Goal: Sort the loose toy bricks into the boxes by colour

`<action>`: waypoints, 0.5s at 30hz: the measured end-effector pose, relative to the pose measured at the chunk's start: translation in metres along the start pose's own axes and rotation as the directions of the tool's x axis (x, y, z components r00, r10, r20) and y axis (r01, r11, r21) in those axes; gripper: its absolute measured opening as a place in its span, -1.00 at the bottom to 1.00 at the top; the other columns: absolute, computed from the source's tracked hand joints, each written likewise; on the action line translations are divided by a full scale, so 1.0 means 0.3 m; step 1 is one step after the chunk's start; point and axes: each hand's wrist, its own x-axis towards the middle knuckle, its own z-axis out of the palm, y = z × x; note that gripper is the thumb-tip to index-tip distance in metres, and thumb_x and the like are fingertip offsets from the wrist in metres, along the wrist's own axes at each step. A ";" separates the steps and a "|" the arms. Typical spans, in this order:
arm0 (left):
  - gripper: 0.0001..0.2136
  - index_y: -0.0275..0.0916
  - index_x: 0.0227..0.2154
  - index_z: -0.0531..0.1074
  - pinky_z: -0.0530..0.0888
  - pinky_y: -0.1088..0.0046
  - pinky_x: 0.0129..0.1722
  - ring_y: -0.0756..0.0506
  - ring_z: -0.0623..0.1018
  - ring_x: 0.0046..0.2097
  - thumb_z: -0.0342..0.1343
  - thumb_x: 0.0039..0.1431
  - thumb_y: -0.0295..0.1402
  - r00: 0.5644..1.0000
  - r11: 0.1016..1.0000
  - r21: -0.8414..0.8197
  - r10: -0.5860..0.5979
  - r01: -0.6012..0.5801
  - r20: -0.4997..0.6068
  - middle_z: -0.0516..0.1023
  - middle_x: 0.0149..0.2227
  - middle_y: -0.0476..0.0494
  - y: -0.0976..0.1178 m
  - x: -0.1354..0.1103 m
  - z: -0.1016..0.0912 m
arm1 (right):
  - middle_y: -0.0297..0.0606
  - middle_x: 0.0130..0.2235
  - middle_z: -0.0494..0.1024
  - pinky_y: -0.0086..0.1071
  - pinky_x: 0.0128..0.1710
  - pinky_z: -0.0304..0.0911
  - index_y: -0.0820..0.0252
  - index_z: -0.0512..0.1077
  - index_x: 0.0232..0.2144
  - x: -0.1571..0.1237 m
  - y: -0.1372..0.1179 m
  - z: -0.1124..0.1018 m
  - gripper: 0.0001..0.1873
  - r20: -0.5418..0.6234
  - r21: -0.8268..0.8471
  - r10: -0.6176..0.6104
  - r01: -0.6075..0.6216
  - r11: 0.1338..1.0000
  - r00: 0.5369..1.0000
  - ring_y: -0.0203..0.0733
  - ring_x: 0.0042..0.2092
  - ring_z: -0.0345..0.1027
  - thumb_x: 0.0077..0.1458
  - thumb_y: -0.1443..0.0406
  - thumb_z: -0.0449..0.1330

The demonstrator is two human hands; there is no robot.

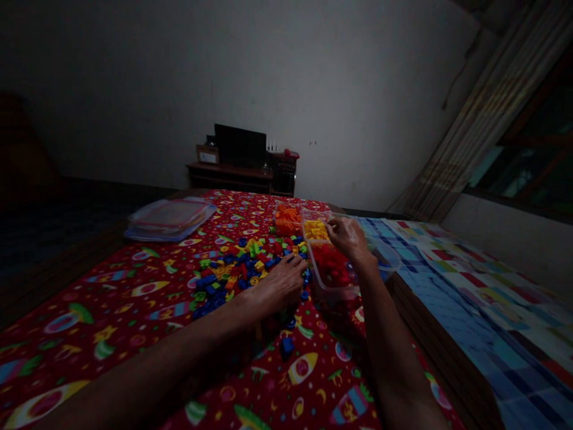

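A loose pile of small plastic building blocks (244, 263) in blue, yellow, red, green and orange lies on the red patterned cloth. My left hand (286, 278) rests palm down at the pile's right edge, fingers stretched loosely over the blocks; what lies beneath them is hidden. Above the right rim of a clear plastic container, my right hand (348, 237) has its fingers pinched together; anything between them is too small to make out. Yellow blocks (316, 229) fill one section beside it. Red blocks (330, 266) lie in the nearer section, orange blocks (287, 218) in the one at the back left.
Stacked clear lids (172, 218) lie on the cloth at the left. A blue block (287, 345) sits apart near the front. Right of the containers is another clear tub (385, 254), partly behind my right arm. A monitor (240, 145) stands on a desk by the wall.
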 end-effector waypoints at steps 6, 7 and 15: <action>-0.79 -0.25 -0.42 0.53 0.40 0.36 -0.10 -0.12 0.43 -0.13 -0.01 0.15 -0.34 0.975 0.918 -0.388 -0.153 0.079 -0.163 0.48 -0.23 -0.17 -0.152 0.011 -0.044 | -0.18 -0.30 0.58 -0.47 -0.35 0.16 0.22 0.54 -0.23 -0.018 -0.045 0.003 -0.67 0.122 0.202 -0.245 0.218 0.955 0.962 -0.28 -0.33 0.38 0.20 0.22 0.01; -0.77 -0.25 -0.43 0.53 0.40 0.36 -0.10 -0.12 0.45 -0.14 -0.01 0.14 -0.32 0.957 0.889 -0.440 -0.228 0.129 -0.180 0.49 -0.24 -0.16 -0.183 0.012 -0.051 | -0.20 -0.33 0.58 -0.48 -0.37 0.14 0.23 0.54 -0.23 -0.023 -0.056 0.005 -0.66 0.153 0.271 -0.317 0.269 0.924 0.936 -0.30 -0.36 0.36 0.21 0.20 0.01; -0.58 -0.26 -0.41 0.54 0.43 0.40 -0.17 -0.13 0.51 -0.20 -0.05 0.10 -0.02 0.847 0.655 -0.687 -0.520 0.314 -0.109 0.56 -0.29 -0.13 -0.294 0.000 -0.053 | -0.27 -0.35 0.57 -0.51 -0.38 0.12 0.17 0.54 -0.24 -0.045 -0.144 0.073 -0.78 0.192 0.345 -0.482 0.401 0.849 0.855 -0.32 -0.35 0.36 0.11 0.33 0.12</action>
